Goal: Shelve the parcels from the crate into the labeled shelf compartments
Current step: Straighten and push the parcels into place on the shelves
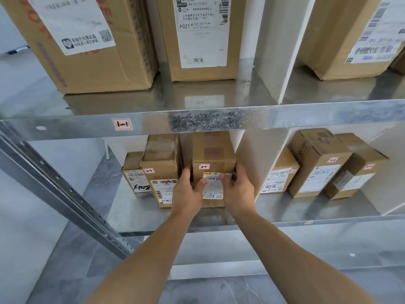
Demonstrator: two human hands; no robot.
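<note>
Two-handed seating of the parcel [213, 159] tagged 2-1, apparently resting upright on the lower shelf [285, 209] in the left compartment, between a neighbouring parcel [161, 163] of the same tag and the white divider [245, 161].

Grip as shown: left hand [188, 189] curled round the left front edge, right hand [237, 191] curled round the right front edge, thumbs flat on the shipping label. Fingers of both hands grasping the carton, none released.

Judged step: final push and squaring.

1. Push straight back with even pressure from both sides.
2. Avoid twisting, given a seemingly tight gap to the divider.
3. Stop at front-face alignment with the neighbouring parcel.
4. Leave tag and label facing outward and legible.
5. Withdraw the fingers from the side gaps one hand at a time, to avoid dragging the carton forward.
6. Check against the 2-2 parcels [317, 165] beyond the divider: no mixing.
</note>
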